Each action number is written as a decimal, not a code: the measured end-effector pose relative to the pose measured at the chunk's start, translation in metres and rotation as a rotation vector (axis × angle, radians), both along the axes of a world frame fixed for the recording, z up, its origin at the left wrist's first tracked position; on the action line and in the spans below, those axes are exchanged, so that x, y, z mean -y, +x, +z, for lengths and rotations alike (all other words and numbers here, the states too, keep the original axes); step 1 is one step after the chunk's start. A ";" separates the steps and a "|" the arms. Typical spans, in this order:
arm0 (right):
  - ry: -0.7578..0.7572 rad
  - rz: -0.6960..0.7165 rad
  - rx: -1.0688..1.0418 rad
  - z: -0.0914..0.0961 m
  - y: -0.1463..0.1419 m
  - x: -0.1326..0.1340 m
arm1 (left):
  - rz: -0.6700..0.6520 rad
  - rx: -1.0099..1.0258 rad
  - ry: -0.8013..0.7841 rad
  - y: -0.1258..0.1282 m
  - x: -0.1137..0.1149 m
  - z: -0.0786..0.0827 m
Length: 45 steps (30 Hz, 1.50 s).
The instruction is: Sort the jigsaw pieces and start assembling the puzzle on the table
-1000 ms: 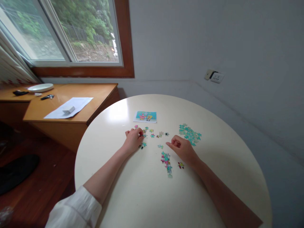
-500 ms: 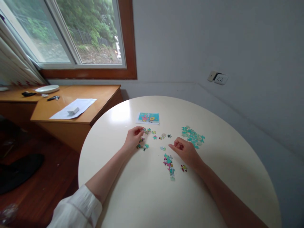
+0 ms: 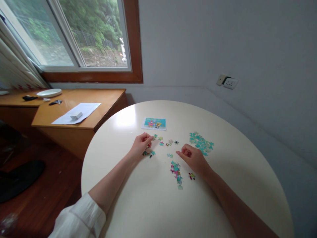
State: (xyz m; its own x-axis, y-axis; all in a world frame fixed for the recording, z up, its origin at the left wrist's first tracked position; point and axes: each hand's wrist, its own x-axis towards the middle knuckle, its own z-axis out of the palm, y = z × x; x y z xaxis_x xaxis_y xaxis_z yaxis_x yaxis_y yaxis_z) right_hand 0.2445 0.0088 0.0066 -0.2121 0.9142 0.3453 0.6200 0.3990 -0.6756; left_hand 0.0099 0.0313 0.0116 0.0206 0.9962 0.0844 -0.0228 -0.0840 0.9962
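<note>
My left hand (image 3: 142, 144) is over the loose jigsaw pieces left of centre, thumb and fingers pinched together; whatever they pinch is too small and hidden to make out. Several colourful jigsaw pieces (image 3: 169, 142) lie to its right, and a few more (image 3: 150, 154) just below it. My right hand (image 3: 192, 155) rests on the table with curled fingers and the index finger or thumb pointing left, near a single pale piece (image 3: 169, 155). A joined strip of puzzle (image 3: 176, 172) in pink and teal lies in front, with a red-yellow piece (image 3: 191, 176) beside it.
A picture card (image 3: 155, 123) with two cartoon figures lies towards the far side of the round white table (image 3: 148, 208). Teal pieces (image 3: 201, 142) form a heap on the right. A wooden desk (image 3: 109, 99) with paper (image 3: 84, 110) and a white plate (image 3: 49, 93) stands at left.
My left hand has shifted slightly to the right, and its fingers now cover pieces that showed before. My right hand stays almost where it was.
</note>
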 end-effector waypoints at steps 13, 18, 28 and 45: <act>-0.002 0.002 0.029 -0.002 0.001 -0.001 | -0.052 0.126 -0.168 0.006 0.006 0.013; -0.008 0.002 0.032 -0.002 0.001 -0.001 | -0.059 0.225 -0.259 0.008 0.003 0.008; -0.002 0.005 0.024 0.003 -0.001 0.000 | -0.116 0.253 -0.316 0.009 0.007 0.010; -0.009 0.008 0.029 0.001 0.001 0.001 | -0.148 0.185 -0.299 0.008 0.010 0.014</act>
